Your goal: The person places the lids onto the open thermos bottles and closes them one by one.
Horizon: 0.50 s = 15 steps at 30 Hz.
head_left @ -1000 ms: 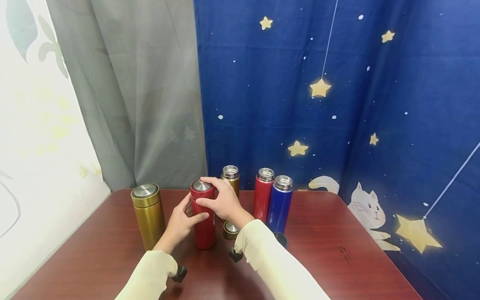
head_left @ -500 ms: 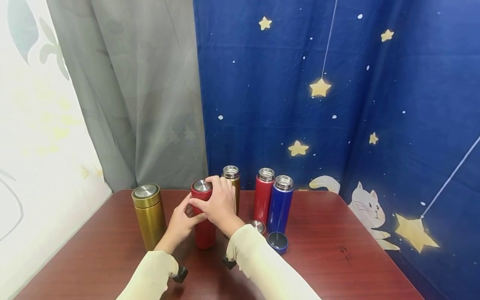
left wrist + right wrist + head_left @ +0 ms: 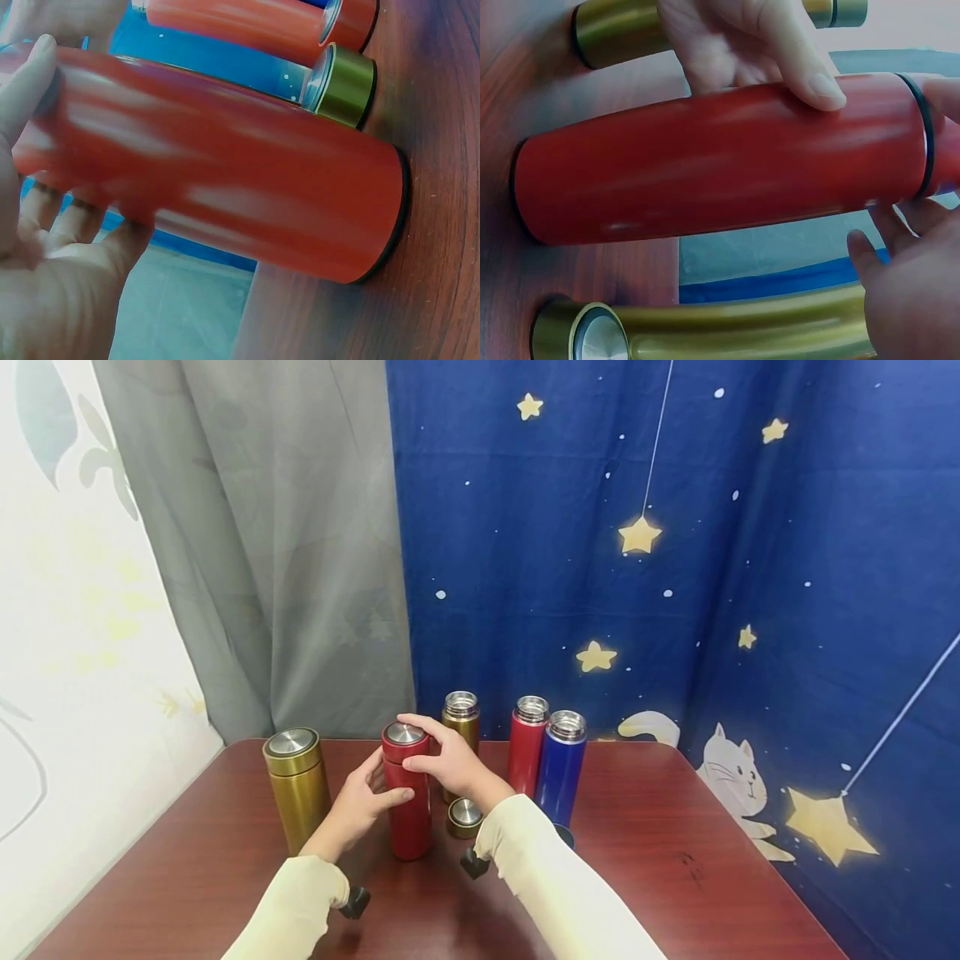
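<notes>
A red thermos flask [image 3: 410, 827] stands upright on the table with its steel-topped red lid [image 3: 405, 735] on. My left hand [image 3: 352, 810] grips the flask's body, thumb on the near side and fingers behind, as the left wrist view also shows on the flask [image 3: 225, 157]. My right hand [image 3: 456, 767] holds the lid from the right, thumb and fingers spread round its rim. In the right wrist view a dark ring marks the seam between lid and flask body [image 3: 727, 161]. Part of the lid is cut off there.
A lidded gold flask [image 3: 300, 797] stands left. Open gold [image 3: 462, 727], red [image 3: 527, 747] and blue [image 3: 561, 772] flasks stand behind and to the right. A gold lid [image 3: 465, 818] lies near my right wrist; a blue lid [image 3: 564, 835] is partly behind my sleeve.
My right hand turned inward round the lid half a second ago and has swung back to the right since. My left hand stays on the flask. The gold lid shows again.
</notes>
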Each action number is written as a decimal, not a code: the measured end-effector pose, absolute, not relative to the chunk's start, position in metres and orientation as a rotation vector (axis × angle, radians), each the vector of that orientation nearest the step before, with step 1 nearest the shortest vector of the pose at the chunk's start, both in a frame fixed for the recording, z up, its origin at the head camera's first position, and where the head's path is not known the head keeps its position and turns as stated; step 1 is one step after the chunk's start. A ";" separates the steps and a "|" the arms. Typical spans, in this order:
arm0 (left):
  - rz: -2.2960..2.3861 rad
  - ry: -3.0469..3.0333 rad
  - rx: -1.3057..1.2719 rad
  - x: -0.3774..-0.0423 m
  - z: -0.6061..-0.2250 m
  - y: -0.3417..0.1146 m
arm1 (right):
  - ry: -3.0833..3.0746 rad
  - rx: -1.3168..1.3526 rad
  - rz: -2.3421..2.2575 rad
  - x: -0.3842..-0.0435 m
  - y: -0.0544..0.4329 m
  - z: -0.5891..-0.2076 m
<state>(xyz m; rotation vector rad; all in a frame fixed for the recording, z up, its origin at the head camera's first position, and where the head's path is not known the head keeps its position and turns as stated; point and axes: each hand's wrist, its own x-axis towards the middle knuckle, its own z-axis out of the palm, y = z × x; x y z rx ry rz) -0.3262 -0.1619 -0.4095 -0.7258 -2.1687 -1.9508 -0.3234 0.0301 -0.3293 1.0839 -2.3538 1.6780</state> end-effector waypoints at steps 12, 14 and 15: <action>-1.939 -2.147 -0.724 -0.325 -0.409 -0.161 | -2.346 0.771 1.303 -0.327 0.020 -0.340; -1.935 -2.146 -0.723 -0.325 -0.409 -0.160 | -2.334 0.714 1.212 -0.326 0.016 -0.341; -1.935 -2.147 -0.719 -0.325 -0.410 -0.160 | -2.326 0.689 1.178 -0.325 0.014 -0.341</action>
